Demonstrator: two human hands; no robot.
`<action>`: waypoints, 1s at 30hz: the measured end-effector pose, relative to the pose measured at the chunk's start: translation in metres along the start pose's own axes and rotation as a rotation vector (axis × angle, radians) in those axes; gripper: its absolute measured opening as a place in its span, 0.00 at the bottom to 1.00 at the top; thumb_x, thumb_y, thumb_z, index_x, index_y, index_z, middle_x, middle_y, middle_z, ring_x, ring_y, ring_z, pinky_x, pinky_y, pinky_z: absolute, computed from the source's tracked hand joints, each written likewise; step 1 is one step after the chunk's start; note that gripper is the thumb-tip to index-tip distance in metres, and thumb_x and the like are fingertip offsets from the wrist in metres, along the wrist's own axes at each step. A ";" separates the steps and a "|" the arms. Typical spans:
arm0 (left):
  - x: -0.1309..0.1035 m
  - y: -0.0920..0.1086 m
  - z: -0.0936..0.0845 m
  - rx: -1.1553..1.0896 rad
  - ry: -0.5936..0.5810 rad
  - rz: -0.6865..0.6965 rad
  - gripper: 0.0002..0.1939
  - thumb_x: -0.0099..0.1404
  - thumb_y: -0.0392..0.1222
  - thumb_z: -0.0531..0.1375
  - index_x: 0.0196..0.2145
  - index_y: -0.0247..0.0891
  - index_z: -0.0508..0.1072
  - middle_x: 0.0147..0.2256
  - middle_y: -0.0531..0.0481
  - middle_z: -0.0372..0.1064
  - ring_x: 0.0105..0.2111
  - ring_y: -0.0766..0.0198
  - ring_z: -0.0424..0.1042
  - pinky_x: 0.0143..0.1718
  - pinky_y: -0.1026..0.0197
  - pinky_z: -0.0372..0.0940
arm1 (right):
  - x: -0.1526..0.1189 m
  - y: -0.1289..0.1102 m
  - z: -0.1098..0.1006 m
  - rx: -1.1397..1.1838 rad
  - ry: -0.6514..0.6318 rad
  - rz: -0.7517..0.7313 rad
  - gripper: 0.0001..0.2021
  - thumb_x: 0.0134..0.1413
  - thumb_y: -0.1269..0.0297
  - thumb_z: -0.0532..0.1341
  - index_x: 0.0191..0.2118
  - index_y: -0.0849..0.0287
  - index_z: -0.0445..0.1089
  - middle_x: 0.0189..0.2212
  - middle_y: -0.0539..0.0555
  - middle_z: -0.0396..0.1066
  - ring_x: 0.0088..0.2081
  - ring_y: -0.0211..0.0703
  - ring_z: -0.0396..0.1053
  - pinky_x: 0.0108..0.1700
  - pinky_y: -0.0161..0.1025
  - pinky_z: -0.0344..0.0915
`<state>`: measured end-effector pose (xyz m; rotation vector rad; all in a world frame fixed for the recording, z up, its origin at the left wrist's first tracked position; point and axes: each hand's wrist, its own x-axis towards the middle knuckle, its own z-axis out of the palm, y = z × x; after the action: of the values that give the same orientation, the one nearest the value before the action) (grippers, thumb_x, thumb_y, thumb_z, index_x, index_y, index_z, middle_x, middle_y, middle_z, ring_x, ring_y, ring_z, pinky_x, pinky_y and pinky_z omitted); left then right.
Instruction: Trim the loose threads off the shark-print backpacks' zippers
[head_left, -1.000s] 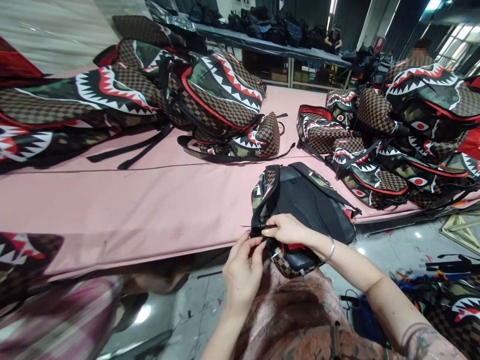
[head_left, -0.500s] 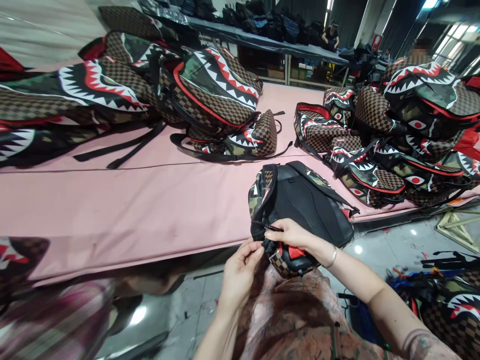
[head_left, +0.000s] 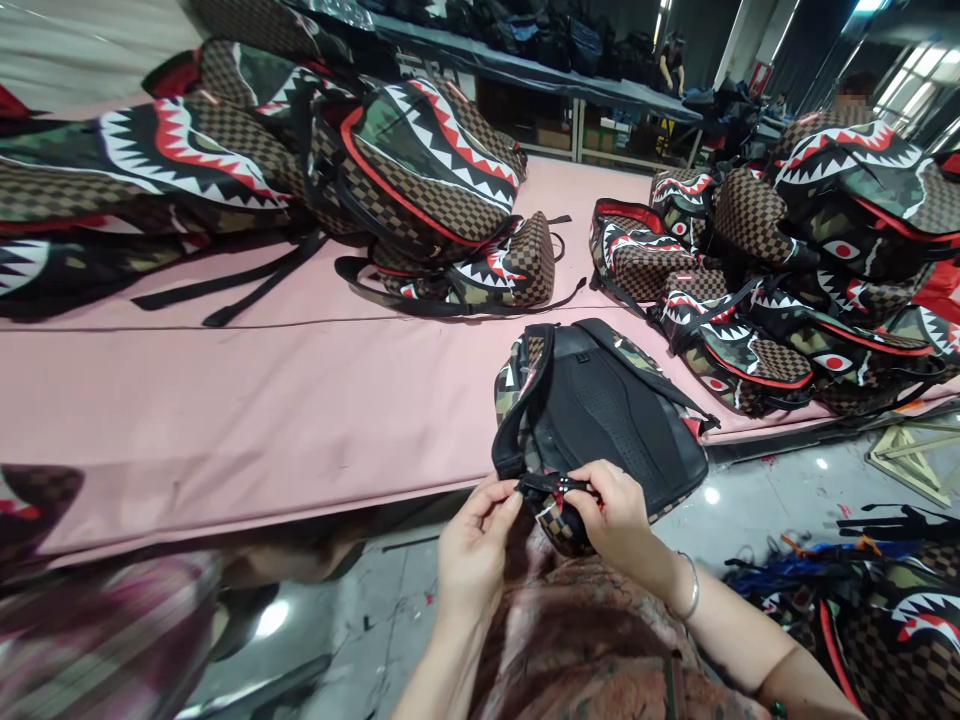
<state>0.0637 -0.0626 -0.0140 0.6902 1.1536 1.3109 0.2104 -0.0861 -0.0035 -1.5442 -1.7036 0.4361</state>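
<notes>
A backpack (head_left: 607, 415) lies on the pink-covered table (head_left: 247, 400) at its near edge, with its black padded back and shoulder straps facing up. Its bottom edge hangs over toward my body. My left hand (head_left: 478, 535) pinches the end of a short black strap (head_left: 541, 483) at the pack's lower left corner. At the strap's other end, the fingers of my right hand (head_left: 619, 515) close around it, near a small dark piece with shiny spots that I cannot make out. Checkered fabric of the pack shows just below the strap.
Shark-mouth backpacks (head_left: 435, 165) are piled at the back left, and another pile of backpacks (head_left: 750, 330) stands on the right. More bags (head_left: 900, 620) lie low at the right by the floor. A person's plaid clothing (head_left: 112, 630) is close on the left. Others work farther back.
My right hand has moved right and down, turning at the wrist. The black strap now stretches between both hands. My left hand stays nearly in place, still pinching.
</notes>
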 end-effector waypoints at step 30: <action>-0.011 -0.021 -0.015 0.263 -0.023 0.241 0.26 0.45 0.34 0.65 0.44 0.43 0.66 0.46 0.46 0.65 0.42 0.60 0.68 0.44 0.59 0.64 | 0.009 0.004 0.034 0.523 -0.146 0.468 0.15 0.36 0.60 0.65 0.34 0.60 0.70 0.21 0.46 0.65 0.23 0.34 0.62 0.28 0.32 0.60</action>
<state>0.0595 -0.0801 -0.0352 1.0614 1.2662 1.3583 0.1887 -0.0689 -0.0246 -1.5205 -1.1771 1.1582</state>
